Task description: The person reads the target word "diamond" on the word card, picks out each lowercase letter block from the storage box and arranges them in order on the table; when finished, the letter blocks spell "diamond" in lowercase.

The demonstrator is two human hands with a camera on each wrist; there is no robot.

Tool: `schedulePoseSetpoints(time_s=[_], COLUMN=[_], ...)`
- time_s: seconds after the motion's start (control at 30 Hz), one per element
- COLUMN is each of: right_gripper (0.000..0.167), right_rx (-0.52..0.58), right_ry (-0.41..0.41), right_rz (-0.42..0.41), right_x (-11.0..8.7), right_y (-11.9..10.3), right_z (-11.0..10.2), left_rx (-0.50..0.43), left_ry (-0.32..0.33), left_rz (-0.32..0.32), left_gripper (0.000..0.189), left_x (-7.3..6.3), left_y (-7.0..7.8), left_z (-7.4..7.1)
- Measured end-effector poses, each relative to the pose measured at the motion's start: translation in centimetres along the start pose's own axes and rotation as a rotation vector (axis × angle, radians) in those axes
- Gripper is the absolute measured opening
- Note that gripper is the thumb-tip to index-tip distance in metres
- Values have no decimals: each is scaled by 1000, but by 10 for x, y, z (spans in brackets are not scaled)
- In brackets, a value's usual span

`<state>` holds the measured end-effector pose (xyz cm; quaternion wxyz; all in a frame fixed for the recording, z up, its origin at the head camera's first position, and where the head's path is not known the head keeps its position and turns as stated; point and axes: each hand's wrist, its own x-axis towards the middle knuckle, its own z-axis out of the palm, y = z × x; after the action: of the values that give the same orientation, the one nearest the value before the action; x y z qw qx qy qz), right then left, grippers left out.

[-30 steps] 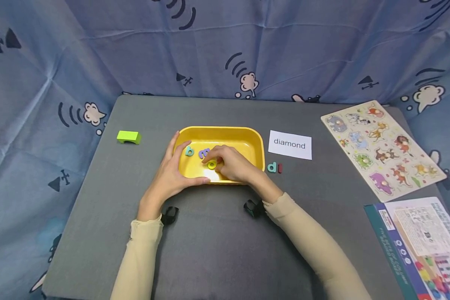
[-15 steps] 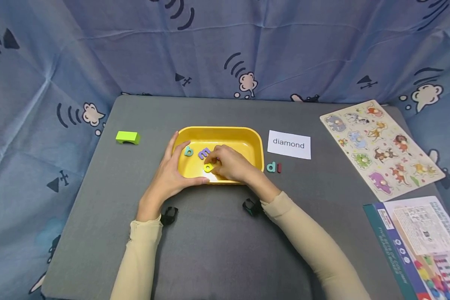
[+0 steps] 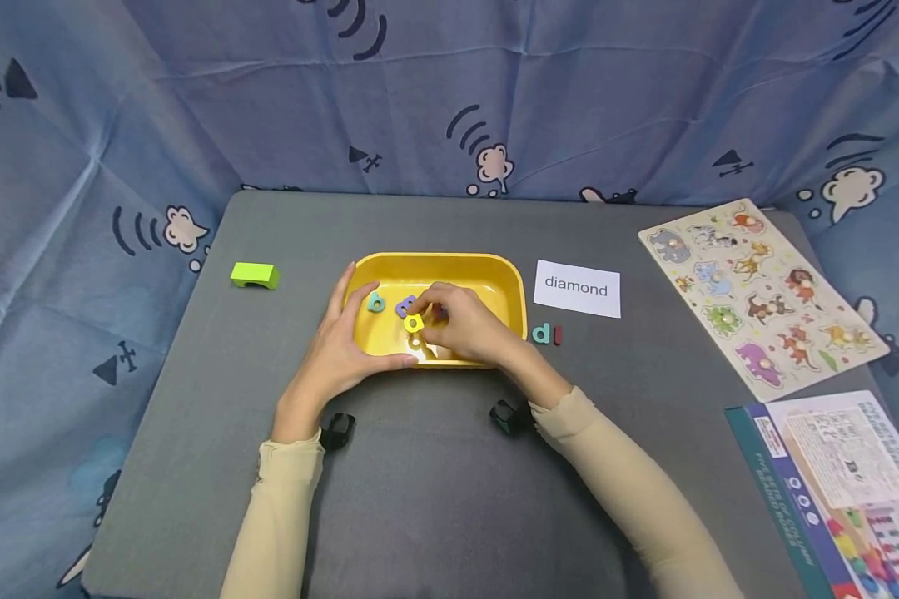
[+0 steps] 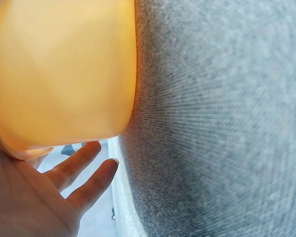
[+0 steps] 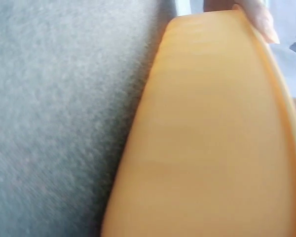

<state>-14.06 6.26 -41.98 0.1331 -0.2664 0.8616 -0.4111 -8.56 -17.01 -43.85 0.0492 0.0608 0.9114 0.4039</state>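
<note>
A shallow yellow tray (image 3: 449,256) sits mid-table. My left hand (image 3: 333,345) grips its left end, thumb along the near rim and fingers spread round the left side; in the left wrist view two fingertips lie by the tray wall (image 4: 64,74). Over the tray, my right hand (image 3: 468,326) pinches a small yellow letter (image 3: 414,323), which looks like an "a", with its reflection below it. In the tray lie a teal "b" (image 3: 376,303) and a purple "m" (image 3: 404,307), partly covered by the right fingers. The tray's outer wall (image 5: 212,123) hides the right hand's hold in the right wrist view.
Right of the tray stand a teal "d" (image 3: 542,334) and a red letter (image 3: 558,335), below a white card (image 3: 577,301) reading "diamond". A green arch block (image 3: 255,275) lies at left. An animal puzzle board (image 3: 764,299) and a boxed toy (image 3: 831,491) occupy the right side.
The right fingers have pinched the yellow letter and raised it slightly off the tray floor, tilting it beside the purple "m". The left hand has kept its hold on the tray.
</note>
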Motion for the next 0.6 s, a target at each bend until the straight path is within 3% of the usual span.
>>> schedulePoseSetpoints(time_s=[0.33, 0.6], right_gripper=[27, 28], right_rx=[49, 29], right_ry=[81, 204], right_rz=[-59, -53], right_x=[-26, -58], right_y=[-4, 10], right_z=[-25, -50], left_rx=[3, 9], left_ry=[0, 6], left_rz=[-11, -6], left_gripper=[119, 120], left_x=[0, 1], left_y=[1, -1], left_z=[1, 2])
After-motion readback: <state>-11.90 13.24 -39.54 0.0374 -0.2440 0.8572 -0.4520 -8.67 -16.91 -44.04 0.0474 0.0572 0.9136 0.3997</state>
